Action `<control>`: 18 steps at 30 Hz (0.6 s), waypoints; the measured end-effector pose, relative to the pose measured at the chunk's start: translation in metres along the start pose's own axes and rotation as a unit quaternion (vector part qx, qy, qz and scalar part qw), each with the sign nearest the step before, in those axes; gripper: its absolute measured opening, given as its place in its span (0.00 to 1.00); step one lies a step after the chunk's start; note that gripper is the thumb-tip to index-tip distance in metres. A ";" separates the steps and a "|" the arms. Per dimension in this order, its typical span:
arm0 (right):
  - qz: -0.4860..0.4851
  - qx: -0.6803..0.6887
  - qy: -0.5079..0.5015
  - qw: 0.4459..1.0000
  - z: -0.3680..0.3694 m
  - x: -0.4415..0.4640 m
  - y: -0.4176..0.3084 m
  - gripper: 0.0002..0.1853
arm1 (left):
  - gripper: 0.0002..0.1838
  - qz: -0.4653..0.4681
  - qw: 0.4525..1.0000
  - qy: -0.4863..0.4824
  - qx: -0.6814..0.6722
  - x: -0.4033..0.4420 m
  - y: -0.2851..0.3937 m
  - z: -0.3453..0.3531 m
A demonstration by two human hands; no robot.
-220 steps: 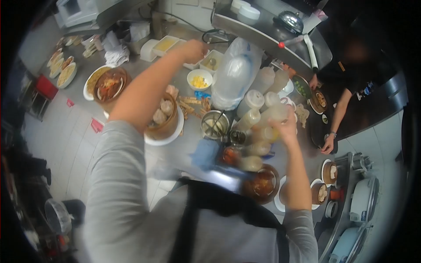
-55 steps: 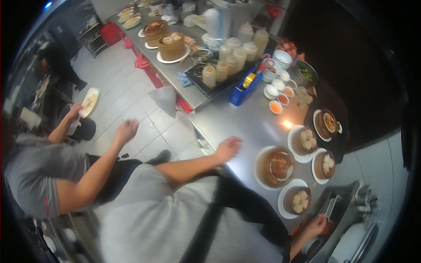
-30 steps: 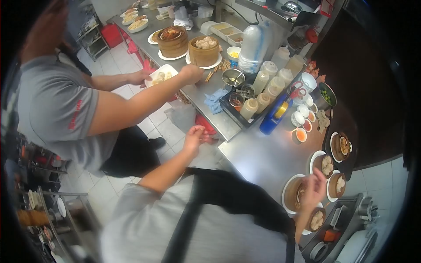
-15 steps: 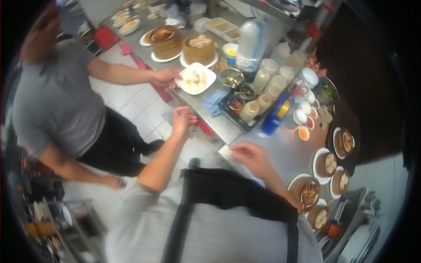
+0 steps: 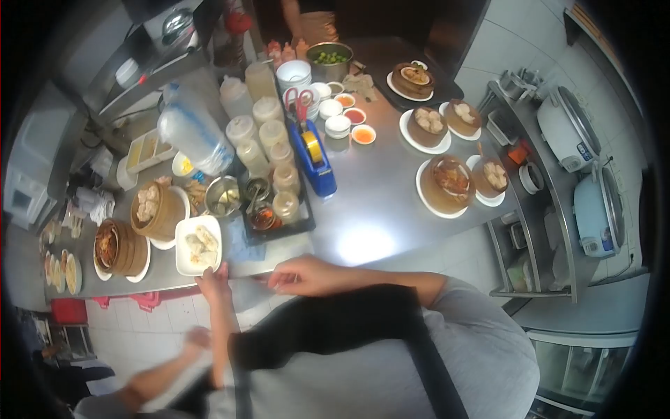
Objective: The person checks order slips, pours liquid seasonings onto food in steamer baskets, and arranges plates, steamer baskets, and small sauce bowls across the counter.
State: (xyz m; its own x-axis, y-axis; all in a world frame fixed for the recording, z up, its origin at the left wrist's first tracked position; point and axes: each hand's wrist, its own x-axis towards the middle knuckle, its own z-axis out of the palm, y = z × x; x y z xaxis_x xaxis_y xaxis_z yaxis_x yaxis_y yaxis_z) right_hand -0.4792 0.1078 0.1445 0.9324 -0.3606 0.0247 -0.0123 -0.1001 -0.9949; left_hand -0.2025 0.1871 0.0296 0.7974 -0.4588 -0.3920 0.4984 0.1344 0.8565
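Note:
My left hand [image 5: 213, 281] is closed on the near rim of a white square dish [image 5: 183, 262] at the counter's front edge. Pale rolls or dumplings [image 5: 202, 244] lie in the dish. To its right, my right hand [image 5: 305, 276] is held just in front of the counter edge, its fingers curled together; whether anything is between them is hidden. A blue cloth [image 5: 244, 244] lies beside the dish. Behind the dish stand a metal pot [image 5: 224, 197] and a bamboo steamer of dumplings [image 5: 159, 222].
A black tray [image 5: 296, 225] holds several squeeze bottles [image 5: 285, 177]. A blue tape dispenser [image 5: 315, 164] stands beside it. Small sauce bowls [image 5: 363, 135] and plated steamers [image 5: 447, 185] occupy the right side. Another person's hand [image 5: 198, 339] is low at the left, near my left forearm.
The view has swung right. The white dish, earlier in the co-worker's hand, is now in my left hand. The co-worker's hand has drawn back from it. My right hand has moved nearer the dish.

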 end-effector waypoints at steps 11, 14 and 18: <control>0.090 0.018 0.035 0.995 0.037 0.019 -0.007 0.11 | 0.35 -0.014 0.995 -0.082 0.056 -0.095 0.076 -0.051; 0.084 0.001 0.027 0.996 0.042 0.019 -0.015 0.10 | 0.33 -0.015 0.991 -0.119 0.064 -0.108 0.086 -0.063; 0.053 -0.018 0.049 0.997 0.036 0.005 -0.025 0.06 | 0.29 -0.004 0.978 -0.184 0.097 -0.131 0.117 -0.059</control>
State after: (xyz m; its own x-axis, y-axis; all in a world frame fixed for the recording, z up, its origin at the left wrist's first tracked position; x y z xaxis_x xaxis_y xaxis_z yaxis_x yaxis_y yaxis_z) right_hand -0.4609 0.1415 0.1659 0.8852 -0.4601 -0.0684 -0.1225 -0.0888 -0.9885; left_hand -0.2288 0.3148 0.1615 0.5992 -0.7494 -0.2817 0.4009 -0.0237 0.9158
